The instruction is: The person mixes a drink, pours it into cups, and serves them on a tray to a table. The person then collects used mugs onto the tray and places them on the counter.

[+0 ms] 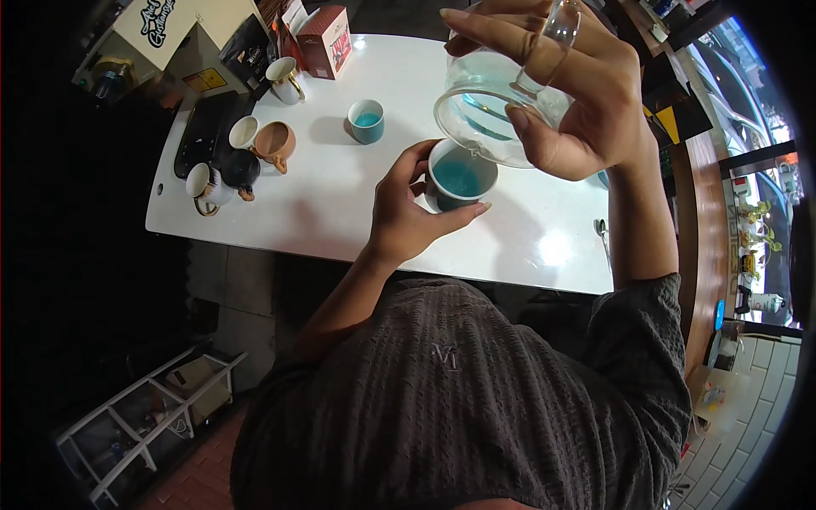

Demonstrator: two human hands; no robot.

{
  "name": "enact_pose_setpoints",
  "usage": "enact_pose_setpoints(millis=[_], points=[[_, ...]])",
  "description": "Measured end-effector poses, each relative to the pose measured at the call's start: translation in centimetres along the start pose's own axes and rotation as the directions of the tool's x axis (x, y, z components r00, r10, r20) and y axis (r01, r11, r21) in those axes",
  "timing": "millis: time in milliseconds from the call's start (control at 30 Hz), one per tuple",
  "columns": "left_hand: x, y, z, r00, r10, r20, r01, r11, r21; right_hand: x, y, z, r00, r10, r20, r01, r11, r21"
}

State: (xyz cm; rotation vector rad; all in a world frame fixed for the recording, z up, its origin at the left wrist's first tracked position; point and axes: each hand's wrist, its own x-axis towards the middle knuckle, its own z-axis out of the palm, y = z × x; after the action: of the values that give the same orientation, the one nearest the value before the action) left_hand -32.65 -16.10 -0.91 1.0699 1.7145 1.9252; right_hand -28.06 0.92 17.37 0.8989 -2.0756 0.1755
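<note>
My left hand (406, 206) is wrapped around a cup (436, 204) with a white rim and blue liquid inside, its mouth facing up. Above it, my right hand (586, 93) grips a clear glass jug (501, 157) by its handle. The jug is tilted with its lip right over the cup, and some blue shows through the glass. A thin trickle seems to run from the lip into the cup. To the left stands a small blue cup (368, 129) with a white inside and blue liquid in it.
Several mugs, among them a brown mug (276, 143) and a black mug (241, 170), cluster at the table's left. A white-and-gold mug (286, 82) and red box (326, 42) stand behind. A spoon (603, 234) lies at the right edge of the white table (331, 212).
</note>
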Motion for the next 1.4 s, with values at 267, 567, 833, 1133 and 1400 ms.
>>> enact_pose_setpoints(millis=[267,567,833,1133,1400], points=[[-0.1,-1.4,-1.2,0.998,0.038,-0.047,-0.043,0.993,-0.111,-2.6,1.1,2.4,0.964,0.261,-0.039,-0.255,0.96,0.115],[-1.3,-2.6,-6.8,0.977,0.069,-0.201,-0.076,0.997,-0.028,-7.2,3.9,8.7,0.511,0.858,-0.06,-0.719,0.465,0.517],[-3.8,-2.5,-12.1,0.929,0.082,-0.361,-0.081,0.997,0.018,-8.9,6.6,16.1,0.566,0.819,-0.096,-0.815,0.573,0.088],[-5.4,-2.2,-14.3,0.917,0.062,-0.395,-0.049,0.998,0.043,-10.8,9.3,22.3,0.842,0.536,0.058,-0.512,0.829,-0.224],[-5.4,-2.1,-14.9,0.899,0.065,-0.434,-0.057,0.998,0.03,-9.5,8.5,23.3,0.823,0.515,0.239,-0.431,0.841,-0.328]])
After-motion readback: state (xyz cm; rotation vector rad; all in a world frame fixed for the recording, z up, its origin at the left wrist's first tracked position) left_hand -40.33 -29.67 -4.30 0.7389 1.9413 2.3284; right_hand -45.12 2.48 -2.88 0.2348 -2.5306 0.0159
